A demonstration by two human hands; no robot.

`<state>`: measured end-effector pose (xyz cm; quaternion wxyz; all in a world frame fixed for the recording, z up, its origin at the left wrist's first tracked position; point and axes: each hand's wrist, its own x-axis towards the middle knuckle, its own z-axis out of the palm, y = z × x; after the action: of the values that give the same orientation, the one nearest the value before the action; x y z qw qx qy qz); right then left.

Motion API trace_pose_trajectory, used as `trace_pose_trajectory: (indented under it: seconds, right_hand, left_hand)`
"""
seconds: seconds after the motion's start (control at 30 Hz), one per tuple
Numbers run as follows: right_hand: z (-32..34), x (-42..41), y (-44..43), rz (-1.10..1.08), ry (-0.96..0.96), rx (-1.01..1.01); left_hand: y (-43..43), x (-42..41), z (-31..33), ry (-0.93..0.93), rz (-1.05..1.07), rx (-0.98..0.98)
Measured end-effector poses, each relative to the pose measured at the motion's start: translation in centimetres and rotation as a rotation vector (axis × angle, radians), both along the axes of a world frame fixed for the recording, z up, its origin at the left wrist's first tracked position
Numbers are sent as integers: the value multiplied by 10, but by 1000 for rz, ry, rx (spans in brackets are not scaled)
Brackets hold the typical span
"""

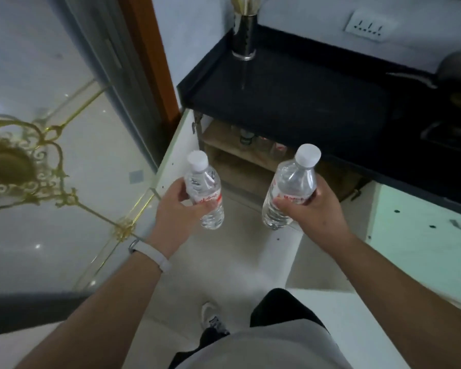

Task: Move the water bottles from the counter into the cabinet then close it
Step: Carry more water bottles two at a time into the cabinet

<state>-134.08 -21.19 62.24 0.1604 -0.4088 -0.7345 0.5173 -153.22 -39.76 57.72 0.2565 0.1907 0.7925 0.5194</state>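
One clear plastic water bottle in each hand, before the open wooden cabinet [240,169] at 12 o'clock.
The left hand [174,209] curls round the white-capped left bottle [203,182] at 9 o'clock of centre. The right hand [320,212] grips the white-capped right bottle [293,182] at 3 o'clock. Both bottles are off the black counter [290,102]. Each label's red writing is too blurred to read, and the jars on the cabinet shelf are indistinct.
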Motion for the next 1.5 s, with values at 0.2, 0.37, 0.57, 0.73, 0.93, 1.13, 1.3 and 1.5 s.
trace_pose_trajectory:
  seconds: [0.2, 0.37, 0.57, 0.73, 0.93, 1.13, 1.3, 1.5]
  right_hand:
    - [-12, 19, 16, -188, -41, -34]
    - [-30, 24, 45, -282, -44, -92]
    - [-48, 21, 88, -332, -39, -159]
    - [-63, 10, 122, -324, -62, -176]
    - [-76, 4, 140, -366, -79, -205]
    - [-102, -9, 150, -439, -83, -254]
    - [-129, -28, 146, -575, -102, -287]
    - [-165, -46, 136, -685, -112, -318]
  left_hand:
    - [56, -4, -13, 11, -173, -59]
    - [105, -1, -15, -24, -268, -72]
    - [156, -6, -18, -2, -360, -128]
    - [185, -11, -31, 34, -382, -163]
    - [210, -21, -40, -16, -427, -179]
    - [235, -43, -65, -52, -544, -204]
    - [257, -63, -96, -101, -680, -220]
    - [275, -75, -147, -138, -765, -257]
